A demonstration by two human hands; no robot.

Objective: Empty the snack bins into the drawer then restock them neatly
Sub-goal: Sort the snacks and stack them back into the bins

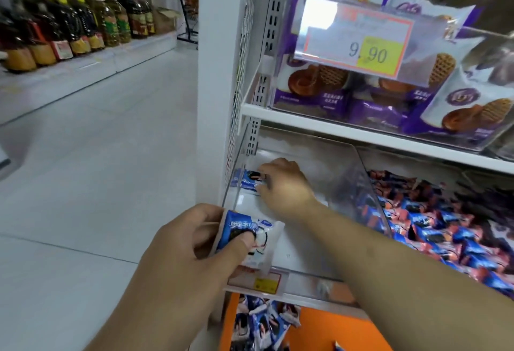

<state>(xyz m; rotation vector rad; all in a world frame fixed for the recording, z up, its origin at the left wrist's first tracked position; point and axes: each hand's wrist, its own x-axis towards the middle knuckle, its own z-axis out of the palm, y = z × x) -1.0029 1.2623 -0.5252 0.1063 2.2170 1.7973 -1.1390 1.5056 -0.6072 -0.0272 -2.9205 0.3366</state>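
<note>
right hand (283, 184) pinched blue-white snack packet (249, 179) at clear plastic bin's (358, 172) back-left | left hand (194, 242) gripped another blue-white packet (244, 236), nearer the front

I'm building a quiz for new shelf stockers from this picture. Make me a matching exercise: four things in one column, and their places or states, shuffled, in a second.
Things
1. left hand
2. right hand
3. orange drawer
4. price tag reading 9.90

Places or states
A. on the front of the upper bin of purple packets
B. reaches into the nearly empty clear bin, on a blue packet at its back
C. below the shelf, blue packets inside
D. grips a blue-and-white snack packet near the bin's front

Pairs: 1-D, 2-B, 3-C, 4-A
</note>
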